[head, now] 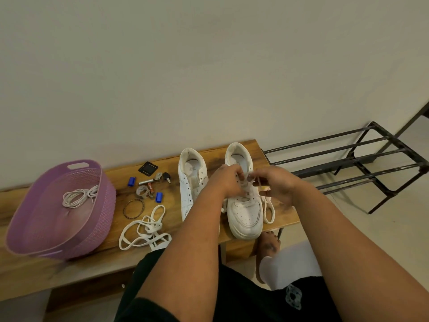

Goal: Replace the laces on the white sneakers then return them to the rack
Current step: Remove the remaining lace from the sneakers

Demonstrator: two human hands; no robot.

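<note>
While insole print stays unreadable, left hand point(228, 180) and right hand point(276, 184) both pinched on lace point(269, 209), right sneaker point(243, 205), wooden bench point(111, 180)

Bench point(234, 151): wood-grain top, matt, dark stained patches. Sneakers point(243, 210): smooth white leather-look uppers, perforated toe, flat woven cloth laces point(145, 228). Basket point(102, 212): purple plastic, woven-texture walls; rack point(348, 159): black metal bars, scuffed matt paint.

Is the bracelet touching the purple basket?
Apart. The head view shows the bracelet lying on the bench with bare wood plainly between it and the basket.
</note>
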